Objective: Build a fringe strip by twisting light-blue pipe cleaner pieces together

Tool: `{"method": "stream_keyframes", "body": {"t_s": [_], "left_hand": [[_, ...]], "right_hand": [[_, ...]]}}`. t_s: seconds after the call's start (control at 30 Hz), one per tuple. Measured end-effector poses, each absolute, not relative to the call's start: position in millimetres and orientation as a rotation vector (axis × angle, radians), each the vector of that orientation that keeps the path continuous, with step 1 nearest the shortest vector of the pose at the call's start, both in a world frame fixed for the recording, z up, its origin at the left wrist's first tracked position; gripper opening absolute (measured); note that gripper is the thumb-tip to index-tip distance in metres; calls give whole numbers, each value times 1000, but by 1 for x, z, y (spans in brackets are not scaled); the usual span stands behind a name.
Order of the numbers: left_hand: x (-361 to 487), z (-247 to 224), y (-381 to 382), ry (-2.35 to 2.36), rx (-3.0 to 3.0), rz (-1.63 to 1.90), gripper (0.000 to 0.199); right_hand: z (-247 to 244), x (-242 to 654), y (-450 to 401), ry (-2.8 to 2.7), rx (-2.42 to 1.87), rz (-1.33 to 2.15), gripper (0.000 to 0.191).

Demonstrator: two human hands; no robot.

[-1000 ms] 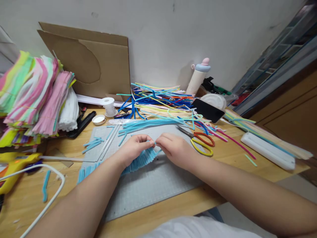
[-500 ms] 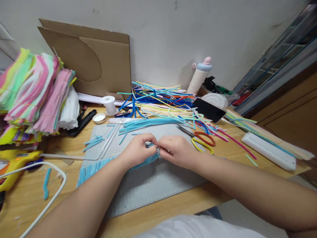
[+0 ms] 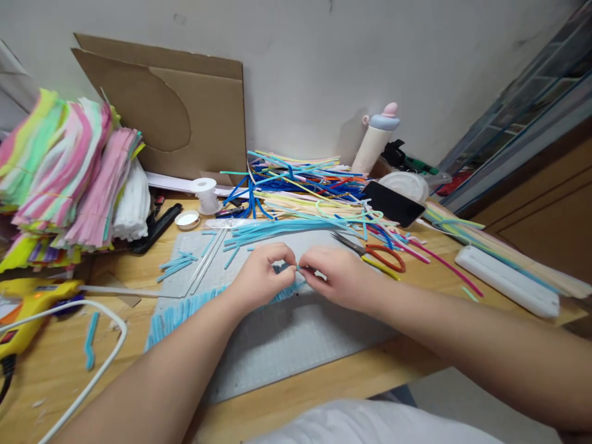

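My left hand [image 3: 267, 277] pinches thumb to forefinger over the grey mat [image 3: 291, 342]. Facing it closely, my right hand [image 3: 340, 277] has its fingers pinched too. A tiny blue end, seemingly of a pipe cleaner, shows between the two sets of fingertips; most of it is hidden. Below and behind my left hand runs a fringe of short light-blue pipe cleaner pieces [image 3: 185, 313], slanting across the mat. Long light-blue pipe cleaners [image 3: 277, 231] lie just beyond my hands, and scissors [image 3: 387, 256] with orange and yellow handles rest beside my right hand.
A yellow glue gun [image 3: 34, 302] with its white cable lies at the left, near bundled pipe cleaners [image 3: 99, 191]. Cardboard [image 3: 213, 117] leans on the wall. Farther back are a thread spool [image 3: 206, 195], a phone [image 3: 393, 203] and a bottle [image 3: 374, 145]. A white case [image 3: 506, 280] sits right.
My fingertips have drawn slightly apart, so a small blue end shows between them. My right hand has shifted a little right and covers more of the scissors' yellow handle. The view has moved slightly.
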State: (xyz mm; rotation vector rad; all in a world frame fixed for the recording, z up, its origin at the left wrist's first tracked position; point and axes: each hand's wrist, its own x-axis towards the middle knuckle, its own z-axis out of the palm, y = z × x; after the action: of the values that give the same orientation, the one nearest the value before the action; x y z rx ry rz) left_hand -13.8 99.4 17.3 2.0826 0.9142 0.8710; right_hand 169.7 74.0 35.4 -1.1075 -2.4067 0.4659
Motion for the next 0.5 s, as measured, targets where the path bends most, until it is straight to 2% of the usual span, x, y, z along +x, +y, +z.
{"method": "stream_keyframes", "body": {"t_s": [0.1, 0.2, 0.3, 0.4, 0.5], "left_hand": [[-14, 15, 99, 937, 1990, 810, 9], [-12, 14, 97, 922, 1968, 789, 9], [-9, 14, 95, 887, 2030, 841, 9], [-7, 17, 93, 855, 2149, 914, 10], [-7, 20, 89, 870, 2306, 973, 10]], "right_hand": [[30, 178, 72, -2687, -840, -164, 20], [25, 179, 71, -2693, -759, -240, 20], [25, 171, 69, -2460, -1006, 233, 19], [32, 163, 70, -1946, -1380, 1036, 17], [41, 162, 77, -1471, -1453, 1852, 15]]}}
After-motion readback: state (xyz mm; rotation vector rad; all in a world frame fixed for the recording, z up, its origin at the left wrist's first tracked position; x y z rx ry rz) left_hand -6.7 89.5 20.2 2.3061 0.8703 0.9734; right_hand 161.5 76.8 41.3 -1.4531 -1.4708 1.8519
